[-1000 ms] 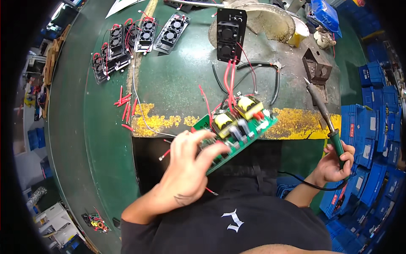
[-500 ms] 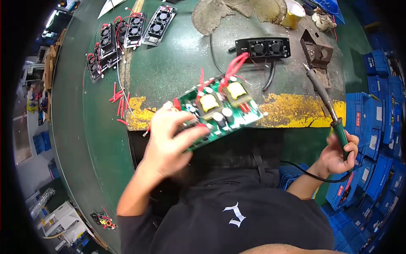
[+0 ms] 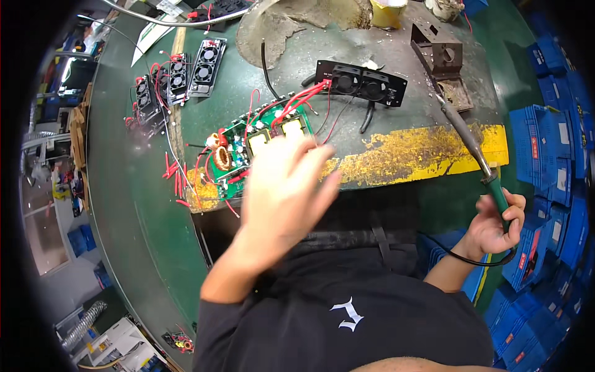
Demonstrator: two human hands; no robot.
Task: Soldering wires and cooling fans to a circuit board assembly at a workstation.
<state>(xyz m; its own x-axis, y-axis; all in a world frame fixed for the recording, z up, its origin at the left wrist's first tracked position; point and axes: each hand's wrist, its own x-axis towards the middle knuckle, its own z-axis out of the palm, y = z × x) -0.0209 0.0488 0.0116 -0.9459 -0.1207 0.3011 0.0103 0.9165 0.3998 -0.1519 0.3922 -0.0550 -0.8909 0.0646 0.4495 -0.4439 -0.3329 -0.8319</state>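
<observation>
A green circuit board point(image 3: 238, 147) with yellow transformers and a copper coil lies on the table near its front edge. Over its front right part is my left hand point(image 3: 282, 192), blurred, fingers apart and holding nothing; it hides that part of the board. Red wires point(image 3: 297, 105) run from the board to a black panel with two fans point(image 3: 356, 85) lying behind it. My right hand point(image 3: 496, 226) is closed around the green handle of a soldering iron point(image 3: 468, 139). The iron's tip points away from me, beside a rusty metal holder point(image 3: 447, 62).
Several fan units point(image 3: 204, 68) with red wires lie at the back left. Short red tubes point(image 3: 176, 180) are scattered left of the board. A worn grey sheet point(image 3: 297, 37) and a yellow-white pot point(image 3: 388, 12) stand at the back. Blue crates point(image 3: 533, 149) fill the right side.
The board, tilted in my left hand before, now rests on the table further left. My left hand has let go and moved right. My right hand still holds the iron. The view has shifted slightly.
</observation>
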